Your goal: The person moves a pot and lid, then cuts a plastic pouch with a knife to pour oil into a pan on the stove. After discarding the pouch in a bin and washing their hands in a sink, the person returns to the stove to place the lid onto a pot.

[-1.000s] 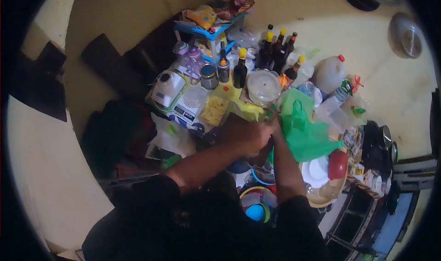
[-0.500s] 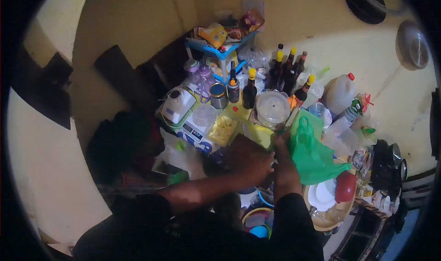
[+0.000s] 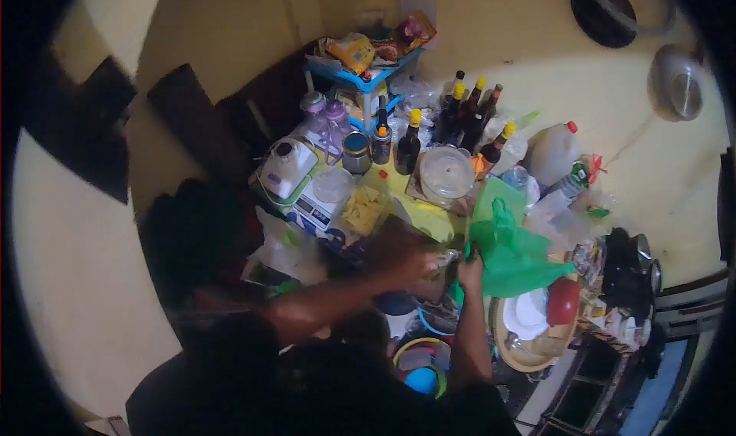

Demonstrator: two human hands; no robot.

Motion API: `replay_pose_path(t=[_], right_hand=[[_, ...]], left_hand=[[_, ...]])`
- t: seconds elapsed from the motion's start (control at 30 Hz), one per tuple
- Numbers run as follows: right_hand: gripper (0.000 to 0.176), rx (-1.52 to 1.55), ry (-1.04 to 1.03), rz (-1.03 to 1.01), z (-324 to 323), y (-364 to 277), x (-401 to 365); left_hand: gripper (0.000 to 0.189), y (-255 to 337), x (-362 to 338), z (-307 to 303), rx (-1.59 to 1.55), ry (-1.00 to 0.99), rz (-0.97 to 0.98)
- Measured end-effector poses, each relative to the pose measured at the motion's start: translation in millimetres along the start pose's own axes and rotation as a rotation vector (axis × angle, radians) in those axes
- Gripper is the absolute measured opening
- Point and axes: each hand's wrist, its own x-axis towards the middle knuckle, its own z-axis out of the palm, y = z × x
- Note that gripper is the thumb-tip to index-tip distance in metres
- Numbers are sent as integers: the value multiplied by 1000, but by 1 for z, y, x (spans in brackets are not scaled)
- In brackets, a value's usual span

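My left hand (image 3: 418, 264) is over a dark brown board (image 3: 399, 240), its fingers closed round a small pale, shiny thing that I cannot make out. My right hand (image 3: 471, 271) is closed at the left edge of a green plastic bag (image 3: 506, 256), gripping it. Beyond the hands, a clear tub of yellow pieces (image 3: 363, 209) stands beside a white kitchen scale (image 3: 314, 207). A round clear lidded container (image 3: 446, 174) sits behind the board.
Dark bottles (image 3: 469, 114) and a large jug (image 3: 553, 152) line the wall. A blue rack (image 3: 364, 82) holds packets. On the right is a basket (image 3: 510, 344) with plates and a red bowl (image 3: 563, 302). Colored basins (image 3: 422, 378) sit below.
My hands have moved apart. The left hand has shifted left, and the right one is lower, at the bag's edge. The whole view has shifted slightly.
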Motion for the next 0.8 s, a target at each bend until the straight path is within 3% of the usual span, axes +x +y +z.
replay_pose_path(t=[0.07, 0.13, 0.17, 0.2, 0.33, 0.43, 0.53, 0.7, 0.77, 0.8], right_hand=[[46, 378, -2, -174, -16, 24, -31], [47, 366, -64, -92, -66, -22, -70], [47, 373, -127, -8, -88, -47, -88], [37, 416, -165, -17, -102, -52, -96], [22, 423, -84, 5, -135, -61, -137], [22, 496, -65, 55, -137, -56, -178], [23, 585, -93, 122, -117, -39, -219], [22, 717, -141, 144, -96, -32, -256], [24, 714, -149, 188, -96, -35, -262], [25, 743, -160, 139, -95, -31, -262]], left_hand=[[25, -7, 6, -22, -93, 7, 83], [25, -8, 16, -37, -176, 4, 167], [26, -6, 24, -41, -235, -64, 76], [27, -4, 31, -45, -293, -136, -16], [30, 11, 51, -67, -282, -237, 76], [28, 7, 52, -62, -171, -74, 204], [26, -5, 44, -68, -115, -152, 297], [26, -14, 35, -89, -76, -180, 266], [23, -31, 28, -87, 8, 46, 294], [23, -41, 29, -87, 21, 1, 323]])
